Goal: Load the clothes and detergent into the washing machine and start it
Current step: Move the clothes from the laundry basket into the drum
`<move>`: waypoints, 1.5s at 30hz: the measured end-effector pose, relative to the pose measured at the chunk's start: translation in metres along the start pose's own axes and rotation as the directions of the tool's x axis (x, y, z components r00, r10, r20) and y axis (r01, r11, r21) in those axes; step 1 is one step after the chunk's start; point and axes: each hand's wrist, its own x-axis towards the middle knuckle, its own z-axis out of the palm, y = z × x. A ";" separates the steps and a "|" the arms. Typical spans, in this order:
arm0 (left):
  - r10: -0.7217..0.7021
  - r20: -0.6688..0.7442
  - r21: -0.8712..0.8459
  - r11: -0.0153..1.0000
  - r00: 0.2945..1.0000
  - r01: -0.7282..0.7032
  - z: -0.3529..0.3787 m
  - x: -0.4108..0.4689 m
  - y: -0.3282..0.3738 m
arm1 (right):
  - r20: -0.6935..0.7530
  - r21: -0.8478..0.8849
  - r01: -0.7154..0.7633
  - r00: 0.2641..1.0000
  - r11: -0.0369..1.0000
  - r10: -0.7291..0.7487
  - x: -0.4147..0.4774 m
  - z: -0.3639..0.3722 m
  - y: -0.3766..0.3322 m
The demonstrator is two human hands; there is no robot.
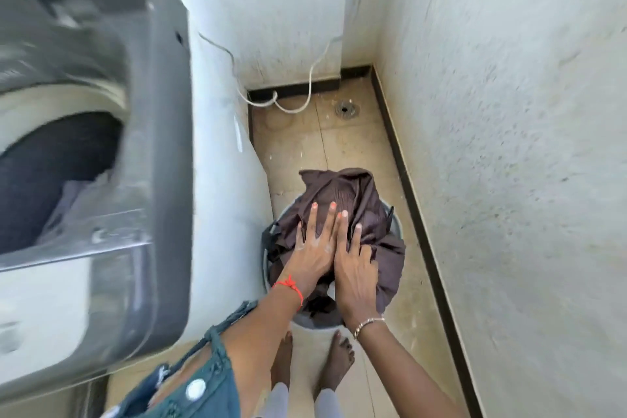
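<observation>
A top-loading washing machine [163,153] fills the left side, its lid up and its drum [51,173] showing dark and pale clothes inside. To its right on the floor stands a grey bucket [397,226] heaped with brown clothes [353,193]. My left hand [314,253] lies flat on the brown pile with fingers spread. My right hand [354,268] rests beside it, touching it, fingers extended over the cloth and the thumb side curling at a fold. No detergent is in view.
A white cable [305,92] runs down the back wall to the floor behind the machine. A floor drain [344,108] sits near the back corner. A rough white wall [509,146] closes the right side. My bare feet [336,363] stand behind the bucket.
</observation>
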 end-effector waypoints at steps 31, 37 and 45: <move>-0.010 -0.754 0.273 0.905 0.657 0.327 -0.445 -0.091 -0.250 | -0.672 -0.233 0.347 0.618 0.908 -0.408 -0.088 -0.386 -0.311; -0.063 -0.788 0.232 0.891 0.612 0.390 -0.458 -0.127 -0.314 | -0.704 -0.223 0.414 0.559 0.883 -0.439 -0.093 -0.381 -0.383; -0.224 -0.626 0.278 0.831 0.747 0.482 -0.360 -0.148 -0.375 | -0.571 -0.146 0.538 0.640 0.830 -0.515 -0.064 -0.277 -0.436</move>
